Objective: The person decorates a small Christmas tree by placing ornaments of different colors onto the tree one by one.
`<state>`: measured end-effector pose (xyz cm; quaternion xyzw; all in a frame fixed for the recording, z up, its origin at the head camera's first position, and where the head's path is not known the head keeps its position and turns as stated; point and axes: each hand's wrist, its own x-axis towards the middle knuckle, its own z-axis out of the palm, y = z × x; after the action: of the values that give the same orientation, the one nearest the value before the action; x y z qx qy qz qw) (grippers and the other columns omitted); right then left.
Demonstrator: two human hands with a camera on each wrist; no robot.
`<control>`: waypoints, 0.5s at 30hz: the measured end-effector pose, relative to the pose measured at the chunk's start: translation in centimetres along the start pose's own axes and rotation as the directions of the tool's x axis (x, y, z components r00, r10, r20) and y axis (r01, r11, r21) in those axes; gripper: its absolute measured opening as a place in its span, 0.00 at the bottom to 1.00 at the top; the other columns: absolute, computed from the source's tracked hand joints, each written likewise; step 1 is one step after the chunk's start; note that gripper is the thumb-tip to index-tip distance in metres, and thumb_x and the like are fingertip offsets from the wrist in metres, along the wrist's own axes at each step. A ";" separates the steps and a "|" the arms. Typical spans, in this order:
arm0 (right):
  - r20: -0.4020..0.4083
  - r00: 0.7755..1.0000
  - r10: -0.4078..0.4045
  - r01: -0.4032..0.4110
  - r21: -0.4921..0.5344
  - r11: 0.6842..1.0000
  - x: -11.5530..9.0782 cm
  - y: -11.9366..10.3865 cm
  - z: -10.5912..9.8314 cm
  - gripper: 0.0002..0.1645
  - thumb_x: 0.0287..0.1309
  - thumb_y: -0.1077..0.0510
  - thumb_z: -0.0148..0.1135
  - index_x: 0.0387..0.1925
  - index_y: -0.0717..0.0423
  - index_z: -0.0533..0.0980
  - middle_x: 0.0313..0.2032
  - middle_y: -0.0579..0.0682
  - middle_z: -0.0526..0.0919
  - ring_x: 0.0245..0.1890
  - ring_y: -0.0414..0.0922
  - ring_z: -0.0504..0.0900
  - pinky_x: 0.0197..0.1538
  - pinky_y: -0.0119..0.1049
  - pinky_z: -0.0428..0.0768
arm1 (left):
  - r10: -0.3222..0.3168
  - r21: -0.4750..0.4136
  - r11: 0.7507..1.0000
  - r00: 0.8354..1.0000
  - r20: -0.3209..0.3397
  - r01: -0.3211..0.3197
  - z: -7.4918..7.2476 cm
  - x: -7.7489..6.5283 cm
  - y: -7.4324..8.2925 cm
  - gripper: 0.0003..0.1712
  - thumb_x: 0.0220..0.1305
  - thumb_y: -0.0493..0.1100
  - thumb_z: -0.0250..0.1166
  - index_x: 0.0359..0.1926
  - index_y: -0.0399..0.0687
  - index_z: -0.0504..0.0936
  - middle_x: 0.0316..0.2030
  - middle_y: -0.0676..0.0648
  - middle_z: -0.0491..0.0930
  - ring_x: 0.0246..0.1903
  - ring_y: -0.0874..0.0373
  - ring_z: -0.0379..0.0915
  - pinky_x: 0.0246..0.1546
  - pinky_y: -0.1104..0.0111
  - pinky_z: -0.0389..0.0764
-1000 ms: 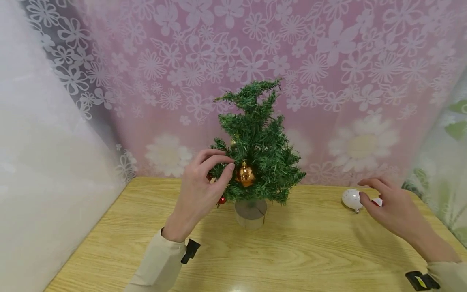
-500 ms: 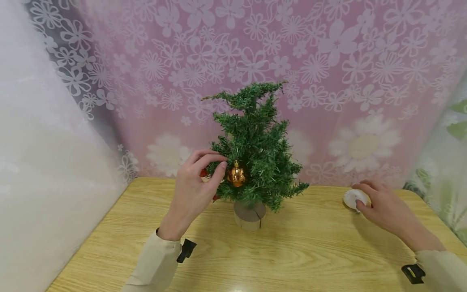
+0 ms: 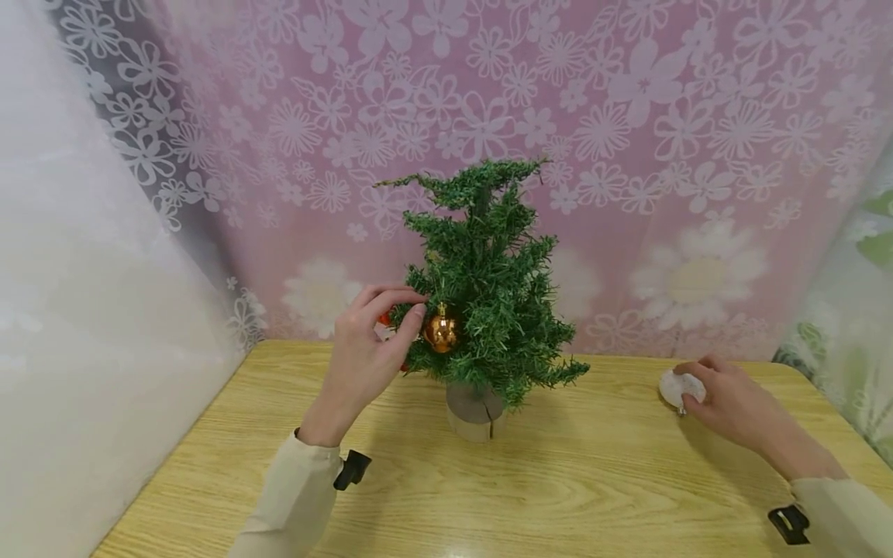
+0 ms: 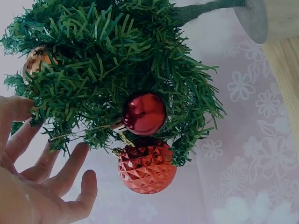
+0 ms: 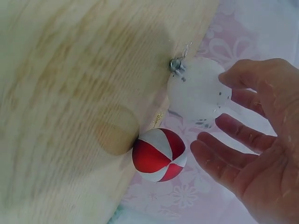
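Note:
A small artificial Christmas tree (image 3: 488,271) stands on a round wooden base (image 3: 470,411). At its left side my left hand (image 3: 370,333) pinches the tip of a branch (image 4: 35,114) between thumb and index finger, other fingers spread. Just right of that thumb hangs a shiny gold bauble (image 3: 442,333). In the left wrist view a smooth dark red bauble (image 4: 145,113) and a faceted red bauble (image 4: 145,168) hang low on the tree. My right hand (image 3: 732,403) grips a white bauble (image 3: 680,390) with silver specks at the table's right.
A red-and-white striped ball (image 5: 159,155) lies beside the white bauble in the right wrist view; in the head view my right hand hides it. The wooden table (image 3: 558,480) ends at a pink floral curtain (image 3: 593,155) behind the tree.
The left hand has shifted left with the branch, and the tree has turned, its gold bauble moving left. My right hand has come down onto the white bauble and taken hold of it.

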<state>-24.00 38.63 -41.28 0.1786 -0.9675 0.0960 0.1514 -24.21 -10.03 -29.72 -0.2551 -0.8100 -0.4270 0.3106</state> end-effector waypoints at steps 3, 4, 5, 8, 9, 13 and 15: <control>-0.005 1.000 -0.002 0.002 0.009 1.000 -0.2 -0.1 0.1 0.20 0.54 0.62 0.74 0.49 0.63 0.79 0.40 0.61 0.78 0.22 0.32 0.69 0.25 0.33 0.71 | -0.014 -0.006 1.000 1.000 0.007 0.014 -0.1 0.1 -0.3 0.09 0.72 0.45 0.65 0.48 0.52 0.89 0.53 0.48 0.82 0.54 0.53 0.79 0.53 0.54 0.79; -0.011 1.000 -0.003 0.003 0.006 1.000 -0.2 -0.1 0.2 0.20 0.53 0.62 0.75 0.48 0.62 0.79 0.40 0.61 0.77 0.22 0.34 0.71 0.25 0.33 0.72 | -0.018 -0.007 1.000 1.000 0.009 0.018 -0.1 0.1 -0.3 0.09 0.72 0.45 0.65 0.48 0.53 0.89 0.54 0.48 0.82 0.55 0.54 0.79 0.54 0.54 0.79; -0.010 1.000 -0.002 0.002 0.010 1.000 -0.2 -0.2 0.2 0.21 0.52 0.62 0.76 0.47 0.62 0.79 0.40 0.60 0.77 0.23 0.36 0.72 0.25 0.34 0.72 | -0.022 -0.008 1.000 1.000 0.011 0.022 -0.2 0.1 -0.4 0.09 0.72 0.45 0.64 0.48 0.53 0.89 0.54 0.48 0.82 0.55 0.54 0.79 0.55 0.54 0.79; -0.010 1.000 -0.007 0.007 0.018 1.000 -0.3 -0.3 0.3 0.21 0.48 0.62 0.78 0.44 0.60 0.78 0.40 0.61 0.76 0.27 0.43 0.77 0.28 0.39 0.77 | -0.029 -0.012 1.000 1.000 0.011 0.029 -0.2 0.2 -0.6 0.09 0.73 0.45 0.64 0.48 0.53 0.89 0.54 0.49 0.82 0.55 0.54 0.79 0.57 0.53 0.79; -0.010 1.000 -0.009 0.010 0.017 1.000 -0.3 -0.4 0.3 0.22 0.47 0.62 0.79 0.43 0.59 0.78 0.40 0.61 0.77 0.28 0.45 0.79 0.28 0.41 0.78 | -0.031 -0.014 0.999 0.999 0.009 0.031 -0.2 0.3 -0.7 0.09 0.73 0.45 0.64 0.48 0.53 0.89 0.54 0.49 0.82 0.56 0.54 0.78 0.58 0.52 0.79; 0.029 1.000 -0.007 0.006 0.039 0.999 -0.4 -0.5 0.1 0.23 0.46 0.61 0.80 0.41 0.57 0.75 0.41 0.62 0.80 0.31 0.50 0.81 0.31 0.44 0.79 | -0.036 -0.015 0.999 0.999 -0.004 0.036 -0.3 0.3 -1.0 0.09 0.73 0.44 0.64 0.48 0.52 0.89 0.54 0.48 0.82 0.56 0.54 0.78 0.57 0.53 0.78; 0.034 0.999 -0.013 0.012 0.034 0.999 -0.5 -0.6 0.1 0.24 0.46 0.60 0.80 0.40 0.56 0.74 0.41 0.60 0.82 0.32 0.49 0.81 0.31 0.43 0.78 | -0.039 -0.017 0.999 0.999 -0.008 0.038 -0.3 0.3 -1.1 0.09 0.73 0.44 0.64 0.48 0.52 0.89 0.54 0.48 0.82 0.56 0.54 0.78 0.57 0.52 0.78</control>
<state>-23.35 38.16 -41.44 0.1886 -0.9670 0.1083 0.1324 -25.09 -10.80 -29.98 -0.2402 -0.8099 -0.4407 0.3036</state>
